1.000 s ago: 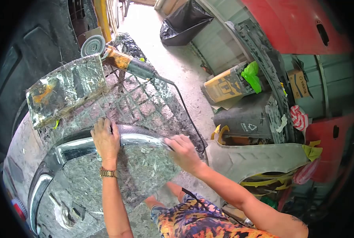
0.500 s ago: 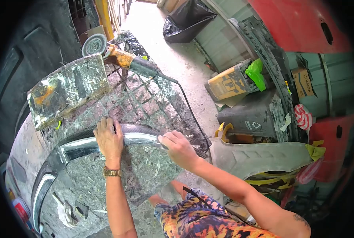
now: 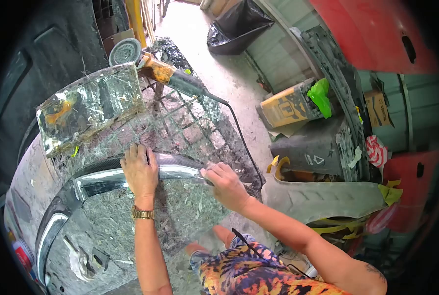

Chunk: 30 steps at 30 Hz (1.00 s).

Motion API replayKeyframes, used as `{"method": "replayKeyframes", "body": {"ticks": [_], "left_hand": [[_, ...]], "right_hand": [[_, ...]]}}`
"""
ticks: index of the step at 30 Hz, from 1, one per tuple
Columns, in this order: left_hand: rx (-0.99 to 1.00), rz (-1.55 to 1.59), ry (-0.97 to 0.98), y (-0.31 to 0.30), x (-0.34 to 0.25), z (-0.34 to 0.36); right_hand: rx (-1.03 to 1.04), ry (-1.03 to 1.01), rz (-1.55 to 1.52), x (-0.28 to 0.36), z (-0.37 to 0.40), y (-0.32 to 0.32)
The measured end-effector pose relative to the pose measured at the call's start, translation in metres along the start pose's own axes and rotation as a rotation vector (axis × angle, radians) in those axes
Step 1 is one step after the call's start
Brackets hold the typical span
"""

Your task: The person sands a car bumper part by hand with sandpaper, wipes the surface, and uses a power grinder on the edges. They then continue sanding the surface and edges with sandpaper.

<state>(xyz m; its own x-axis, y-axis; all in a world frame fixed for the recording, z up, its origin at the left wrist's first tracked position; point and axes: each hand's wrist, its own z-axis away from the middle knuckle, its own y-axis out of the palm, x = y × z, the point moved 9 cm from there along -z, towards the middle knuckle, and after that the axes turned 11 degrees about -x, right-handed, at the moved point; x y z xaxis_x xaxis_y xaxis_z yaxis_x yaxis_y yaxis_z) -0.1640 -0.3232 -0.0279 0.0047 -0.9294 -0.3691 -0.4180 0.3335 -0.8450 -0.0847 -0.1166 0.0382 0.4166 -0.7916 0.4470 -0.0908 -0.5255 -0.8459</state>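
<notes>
A long curved car trim piece [image 3: 99,181], glossy black with bright reflections and a carbon-weave edge, arcs across the dusty work surface. My left hand [image 3: 141,169], with a gold watch at the wrist, is closed over the middle of the arc, its fingers bent across the far edge. At the right end of the trim, my right hand [image 3: 225,184] is closed with its knuckles up. Something small and dark shows under its fingertips, too hidden to name. Below the arc lie a crumpled white rag [image 3: 80,263] and a small dark scrap [image 3: 100,259].
Behind the trim, a resin-streaked block [image 3: 91,105] sits beside an orange and black angle grinder [image 3: 173,78], its cord trailing right. A grey fender panel [image 3: 327,199], a dark bin [image 3: 310,147] and red car panels [image 3: 377,34] are on the right.
The whole view has shifted slightly, with most things a little further right. Both hands stay at nearly the same spots on the trim.
</notes>
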Motion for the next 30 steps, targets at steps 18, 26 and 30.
{"method": "replayKeyframes", "body": {"ticks": [18,26,30], "left_hand": [[0.037,0.016,-0.040,-0.002,0.001,-0.001],[0.013,0.011,-0.030,0.000,0.001,0.000],[-0.027,0.012,-0.004,-0.002,0.001,-0.001]], "right_hand": [[-0.011,-0.072,-0.075,0.015,-0.027,0.023],[-0.011,-0.070,-0.044,0.014,-0.025,0.015],[-0.001,0.073,0.053,-0.014,0.038,-0.029]]}}
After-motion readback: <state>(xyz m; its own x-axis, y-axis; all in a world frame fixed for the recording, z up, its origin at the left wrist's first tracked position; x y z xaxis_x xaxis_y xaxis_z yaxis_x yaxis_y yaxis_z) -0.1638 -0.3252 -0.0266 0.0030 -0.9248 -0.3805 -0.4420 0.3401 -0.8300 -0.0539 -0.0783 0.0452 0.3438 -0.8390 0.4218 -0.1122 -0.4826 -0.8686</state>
